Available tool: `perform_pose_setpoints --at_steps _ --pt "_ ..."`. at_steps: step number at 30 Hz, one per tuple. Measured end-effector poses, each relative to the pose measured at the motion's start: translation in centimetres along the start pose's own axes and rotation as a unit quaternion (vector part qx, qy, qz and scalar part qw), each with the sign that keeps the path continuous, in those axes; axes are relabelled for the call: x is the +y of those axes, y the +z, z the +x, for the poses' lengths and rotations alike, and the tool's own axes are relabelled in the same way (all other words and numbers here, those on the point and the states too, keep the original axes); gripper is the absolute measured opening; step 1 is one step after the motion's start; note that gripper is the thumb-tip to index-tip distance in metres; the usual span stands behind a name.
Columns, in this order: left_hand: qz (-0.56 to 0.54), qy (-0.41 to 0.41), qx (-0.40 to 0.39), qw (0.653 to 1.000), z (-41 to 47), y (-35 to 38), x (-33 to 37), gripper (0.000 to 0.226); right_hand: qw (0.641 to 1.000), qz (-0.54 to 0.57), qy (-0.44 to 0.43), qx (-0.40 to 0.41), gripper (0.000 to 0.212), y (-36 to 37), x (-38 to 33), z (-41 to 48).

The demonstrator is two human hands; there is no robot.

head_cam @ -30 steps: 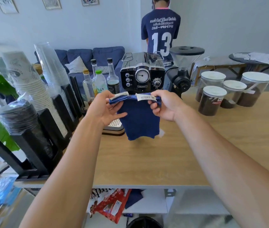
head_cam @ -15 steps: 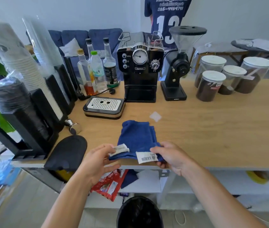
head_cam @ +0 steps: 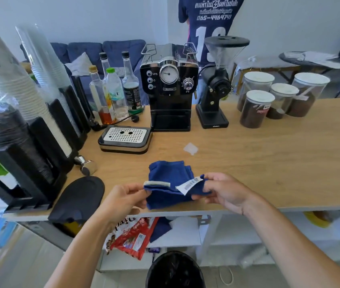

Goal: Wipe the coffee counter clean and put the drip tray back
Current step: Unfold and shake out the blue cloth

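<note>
On the tabletop (head_cam: 269,163), near its front edge, your left hand (head_cam: 121,201) and right hand (head_cam: 227,192) each pinch a corner of the blue cloth (head_cam: 169,183). The drip tray (head_cam: 125,139) sits out on the tabletop, just beside the coffee machine (head_cam: 169,86), not in it. Four clear jars (head_cam: 255,110) with white lids stand at the right, part full of brown coffee.

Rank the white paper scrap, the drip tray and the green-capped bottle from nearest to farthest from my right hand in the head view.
1. white paper scrap, just beyond the right hand
2. drip tray, farther back, to the left
3. green-capped bottle, farthest back, left
</note>
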State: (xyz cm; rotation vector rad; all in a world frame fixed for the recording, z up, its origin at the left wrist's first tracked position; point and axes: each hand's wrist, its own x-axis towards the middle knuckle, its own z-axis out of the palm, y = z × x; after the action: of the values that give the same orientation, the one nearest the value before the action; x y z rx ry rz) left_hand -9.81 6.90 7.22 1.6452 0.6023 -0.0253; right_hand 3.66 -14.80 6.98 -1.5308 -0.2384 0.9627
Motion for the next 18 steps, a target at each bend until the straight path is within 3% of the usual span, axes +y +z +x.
perform_pose_setpoints --at_steps 3,7,10,13,18 --pt "0.002 0.001 0.041 0.999 2.6 0.4 0.2 0.015 0.998 -0.063 0.011 0.017 0.013 -0.6 -0.6 1.9" --pt "-0.035 -0.024 0.071 0.997 6.5 0.9 -0.2 0.017 0.995 -0.092 0.019 -0.015 0.028 -2.0 -1.3 5.0" --pt "-0.043 -0.036 0.094 0.994 9.3 1.4 -0.8 0.019 0.979 -0.195 0.008 0.067 0.015 -1.9 -1.1 8.2" --pt "-0.033 -0.048 0.122 0.991 11.5 1.9 -1.5 0.02 0.961 -0.246 0.008 0.125 0.024 -2.0 -1.0 10.7" --pt "0.043 -0.037 0.202 0.978 14.1 2.2 -2.2 0.011 0.959 -0.241 0.02 0.151 0.036 -2.5 -0.7 14.1"
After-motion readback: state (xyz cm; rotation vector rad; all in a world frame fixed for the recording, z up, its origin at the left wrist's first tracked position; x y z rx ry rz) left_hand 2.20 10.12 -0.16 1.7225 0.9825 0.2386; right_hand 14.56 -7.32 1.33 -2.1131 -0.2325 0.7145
